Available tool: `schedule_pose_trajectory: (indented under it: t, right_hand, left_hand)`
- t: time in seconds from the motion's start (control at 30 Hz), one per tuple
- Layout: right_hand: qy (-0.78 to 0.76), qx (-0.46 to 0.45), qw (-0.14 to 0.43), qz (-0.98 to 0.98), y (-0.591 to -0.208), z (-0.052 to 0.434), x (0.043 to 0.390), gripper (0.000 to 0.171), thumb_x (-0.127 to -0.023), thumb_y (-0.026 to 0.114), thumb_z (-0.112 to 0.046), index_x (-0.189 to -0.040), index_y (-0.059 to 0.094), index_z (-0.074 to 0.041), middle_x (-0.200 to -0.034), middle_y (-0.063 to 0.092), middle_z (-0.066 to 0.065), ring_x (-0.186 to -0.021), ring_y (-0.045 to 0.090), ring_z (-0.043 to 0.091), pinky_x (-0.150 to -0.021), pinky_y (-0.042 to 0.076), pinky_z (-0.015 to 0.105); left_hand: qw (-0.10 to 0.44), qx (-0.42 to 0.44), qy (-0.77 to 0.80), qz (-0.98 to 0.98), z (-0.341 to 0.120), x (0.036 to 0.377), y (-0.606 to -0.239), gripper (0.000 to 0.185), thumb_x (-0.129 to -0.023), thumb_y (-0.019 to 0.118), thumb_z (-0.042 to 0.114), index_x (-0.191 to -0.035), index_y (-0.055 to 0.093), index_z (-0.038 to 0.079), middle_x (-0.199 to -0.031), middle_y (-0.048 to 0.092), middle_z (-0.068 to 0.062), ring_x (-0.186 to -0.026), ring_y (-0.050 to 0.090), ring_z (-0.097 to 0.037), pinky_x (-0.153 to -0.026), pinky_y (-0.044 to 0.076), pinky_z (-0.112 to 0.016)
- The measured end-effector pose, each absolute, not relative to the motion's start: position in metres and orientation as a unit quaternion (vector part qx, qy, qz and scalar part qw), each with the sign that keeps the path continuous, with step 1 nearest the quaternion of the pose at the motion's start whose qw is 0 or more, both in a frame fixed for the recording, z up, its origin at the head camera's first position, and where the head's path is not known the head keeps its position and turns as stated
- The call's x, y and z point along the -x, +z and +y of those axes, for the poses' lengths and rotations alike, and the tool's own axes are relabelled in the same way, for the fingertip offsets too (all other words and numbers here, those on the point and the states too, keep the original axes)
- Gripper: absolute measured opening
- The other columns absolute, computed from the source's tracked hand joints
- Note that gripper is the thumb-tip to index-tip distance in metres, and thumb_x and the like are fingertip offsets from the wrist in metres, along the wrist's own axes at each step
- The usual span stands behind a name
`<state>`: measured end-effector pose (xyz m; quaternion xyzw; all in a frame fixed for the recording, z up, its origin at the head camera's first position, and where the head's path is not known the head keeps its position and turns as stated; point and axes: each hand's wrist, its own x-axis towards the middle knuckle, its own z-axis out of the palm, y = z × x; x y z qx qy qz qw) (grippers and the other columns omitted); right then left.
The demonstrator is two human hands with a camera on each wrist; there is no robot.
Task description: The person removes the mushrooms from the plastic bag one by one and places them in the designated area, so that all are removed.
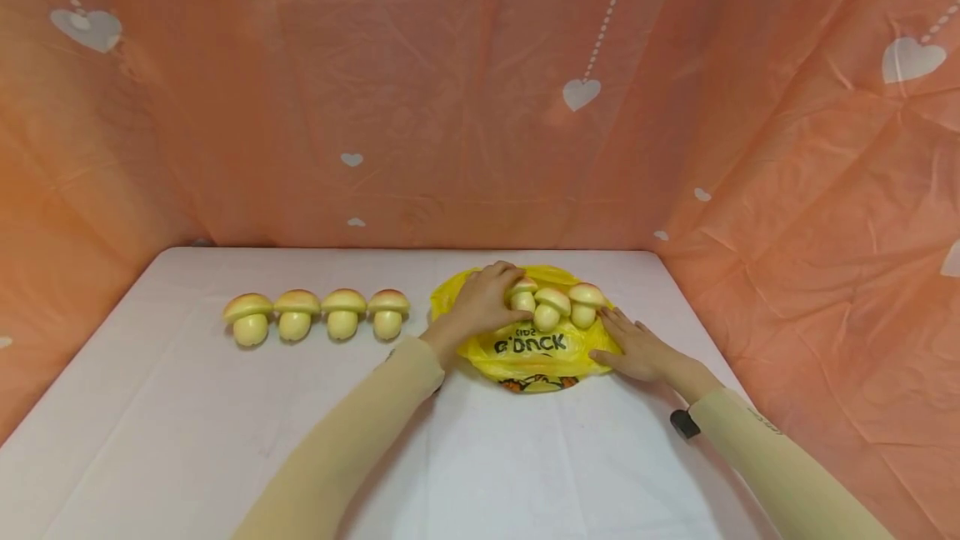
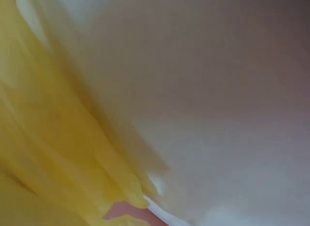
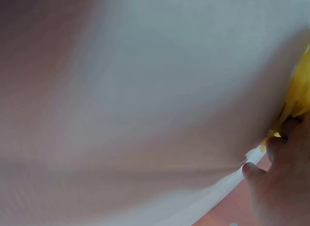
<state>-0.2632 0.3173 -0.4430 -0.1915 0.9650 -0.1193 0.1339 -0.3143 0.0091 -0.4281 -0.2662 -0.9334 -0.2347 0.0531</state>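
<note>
The left hand [image 1: 483, 300] is gripping a toy mushroom [image 1: 522, 296] on the yellow bag [image 1: 536, 347], while the right hand [image 1: 636, 350] is resting flat on the bag's edge; four mushrooms [image 1: 318, 314] are lining the white table [image 1: 225, 432]

desk [image 1: 225, 440]: white cloth cover
left part: row of four toy mushrooms [image 1: 318, 314]
right of middle: yellow plastic bag [image 1: 534, 350]

Left hand [image 1: 480, 300] curled, fingers bent, right hand [image 1: 637, 348] flat, fingers straight, both forearms outstretched

Beige long sleeves [image 1: 360, 432], black wrist strap [image 1: 682, 423]
</note>
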Motion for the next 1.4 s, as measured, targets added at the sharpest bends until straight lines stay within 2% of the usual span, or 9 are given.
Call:
schedule_pose_trajectory:
  t: [0.3, 1.4]
  right_hand:
    - [-0.111, 0.191, 0.132, 0.966, -0.4436, 0.3184, 0.2644, 0.089, -0.106, 0.051, -0.052, -0.161, 0.02, 0.01, -0.168, 0.017, 0.03, -0.156, 0.009, 0.049, -0.122, 0.011, 0.069]
    - [-0.112, 0.188, 0.138, 0.966, -0.4444, 0.3187, 0.2627, 0.09, -0.106, 0.051, -0.053, -0.162, 0.018, 0.008, -0.169, 0.014, 0.028, -0.157, 0.007, 0.047, -0.123, 0.01, 0.067]
  left_hand:
    - [0.053, 0.261, -0.22, -0.939, 0.0135, 0.3163, -0.4297, 0.077, -0.086, 0.083, 0.052, -0.146, 0.057, 0.012, -0.148, 0.052, -0.007, -0.137, 0.049, -0.026, -0.115, 0.04, -0.045]
    - [0.048, 0.256, -0.256, -0.931, 0.0076, 0.3184, -0.4336, 0.072, -0.086, 0.086, 0.041, -0.145, 0.056, 0.012, -0.145, 0.054, -0.006, -0.134, 0.051, -0.026, -0.114, 0.041, -0.044]
